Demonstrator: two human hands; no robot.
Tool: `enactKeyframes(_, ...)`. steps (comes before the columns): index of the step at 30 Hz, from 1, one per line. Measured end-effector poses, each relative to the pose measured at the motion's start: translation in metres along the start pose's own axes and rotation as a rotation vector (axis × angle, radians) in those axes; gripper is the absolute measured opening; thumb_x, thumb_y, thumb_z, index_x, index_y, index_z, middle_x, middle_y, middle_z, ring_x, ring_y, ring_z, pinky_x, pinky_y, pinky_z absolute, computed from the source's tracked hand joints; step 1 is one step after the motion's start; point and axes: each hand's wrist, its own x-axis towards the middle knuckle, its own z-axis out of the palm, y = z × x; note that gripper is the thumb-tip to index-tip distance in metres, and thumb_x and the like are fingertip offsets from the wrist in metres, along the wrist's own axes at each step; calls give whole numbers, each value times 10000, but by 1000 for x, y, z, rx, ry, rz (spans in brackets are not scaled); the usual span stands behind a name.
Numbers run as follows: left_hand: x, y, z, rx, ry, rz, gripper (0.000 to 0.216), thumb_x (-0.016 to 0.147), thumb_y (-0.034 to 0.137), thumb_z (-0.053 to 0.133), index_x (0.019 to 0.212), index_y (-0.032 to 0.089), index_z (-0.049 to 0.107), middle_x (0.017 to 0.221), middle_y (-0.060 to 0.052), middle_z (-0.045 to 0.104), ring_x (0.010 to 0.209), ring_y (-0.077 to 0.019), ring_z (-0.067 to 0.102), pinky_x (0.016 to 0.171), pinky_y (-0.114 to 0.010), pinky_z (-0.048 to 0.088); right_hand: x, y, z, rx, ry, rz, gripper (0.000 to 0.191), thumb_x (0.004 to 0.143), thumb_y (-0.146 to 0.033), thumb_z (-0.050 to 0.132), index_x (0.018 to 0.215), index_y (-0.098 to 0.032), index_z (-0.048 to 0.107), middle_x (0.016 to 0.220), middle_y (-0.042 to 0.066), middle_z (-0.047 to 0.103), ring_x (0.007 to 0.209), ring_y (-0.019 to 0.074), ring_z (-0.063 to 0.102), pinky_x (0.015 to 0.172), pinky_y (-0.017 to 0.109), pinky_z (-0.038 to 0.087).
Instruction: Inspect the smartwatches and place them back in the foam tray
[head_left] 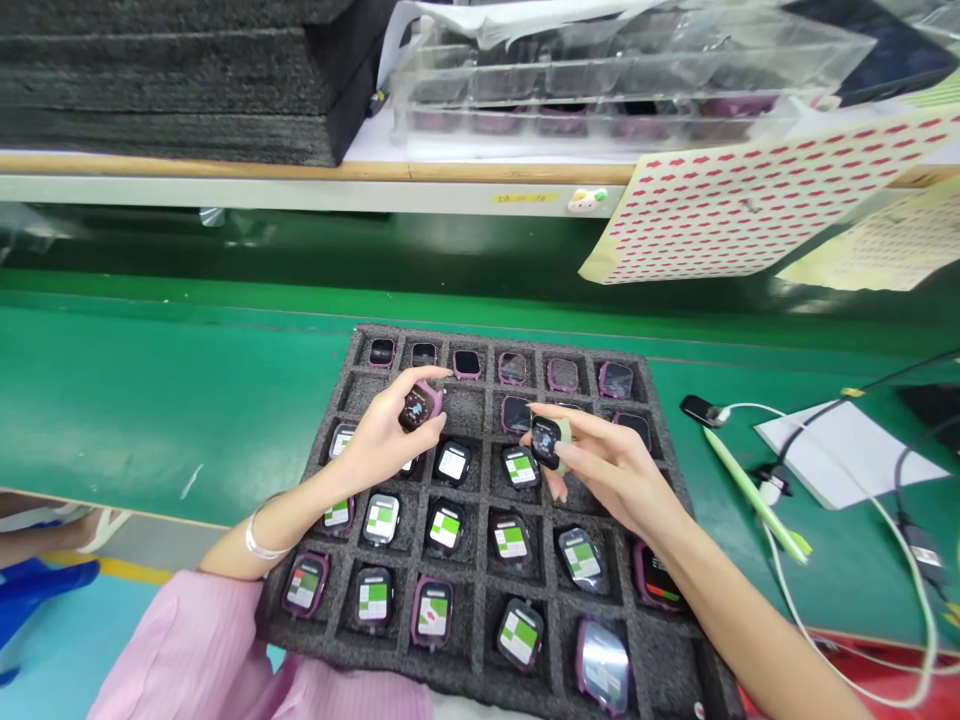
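We log a green workbench (150,400) below a shelf. On the shelf sit a stack of dark foam sheets (165,80) and a clear plastic tray (600,80). A sheet of red stickers (757,200) hangs over the shelf edge, probably to keep it within reach. A white paper (847,450), a green pen (754,500) and a white cable (840,590) lie on the bench to the right.

A dark foam tray (450,338) lies before us, divided into square cells, most holding one watch (442,525). We judge that the cells keep the screens from rubbing. Nearer watches show green-and-white labels; the far row looks dark.

Above the tray, our left hand (382,430) holds a watch (416,408), fingers and thumb pinched together on its edges. Our right hand (607,470) grips a second watch (547,440) the same way, probably to keep skin off the screens.
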Motion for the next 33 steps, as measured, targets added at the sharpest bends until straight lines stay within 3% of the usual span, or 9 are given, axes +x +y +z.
enactKeyframes(5,0,0,0,19,-11,3,423,801,140,568,1214,208,509,780,28,523,660,-105,488,639,-218,425,-2,-1,0,0,-3,20,396,823,-260,691,1208,-191,631,966,82,673,527,126,578,489,278,484)
enactKeyframes(8,0,-2,2,-6,-53,-69,432,808,165,575,1230,206,493,877,-3,561,754,-131,533,679,-240,452,-2,-2,2,22,-15,45,440,843,-271,663,1265,-178,578,968,92,673,552,140,590,505,292,497)
enactKeyframes(11,0,-7,9,-221,-146,-171,535,798,227,619,1294,214,420,1035,-56,566,852,-168,570,695,-271,493,-1,-1,3,50,-54,86,475,871,-274,618,1322,-177,504,1040,124,672,627,169,631,531,296,505)
enactKeyframes(14,0,-9,16,-494,-256,-242,562,781,200,618,1297,199,393,1032,-74,596,850,-178,602,697,-294,519,1,2,5,74,-88,109,428,872,-258,596,1284,-182,508,1118,139,651,680,180,654,540,287,506)
enactKeyframes(17,0,-4,21,-618,-305,-303,494,796,162,564,1270,178,423,1025,-90,643,914,-195,628,771,-332,532,1,6,8,78,-76,102,392,864,-233,583,1248,-198,515,1116,122,651,674,172,659,535,282,515)
enactKeyframes(23,-3,2,22,-689,-337,-355,457,795,162,552,1246,200,492,1062,-83,666,994,-226,646,862,-396,535,-1,10,10,5,13,79,512,848,-219,587,1342,-182,459,1055,128,683,620,179,671,468,263,502)
enactKeyframes(33,-3,2,23,-683,-376,-345,461,801,166,544,1257,204,486,1049,-88,680,1017,-237,647,864,-406,541,-3,16,10,8,-7,36,494,856,-220,594,1334,-167,481,1045,133,698,605,193,683,461,280,514)
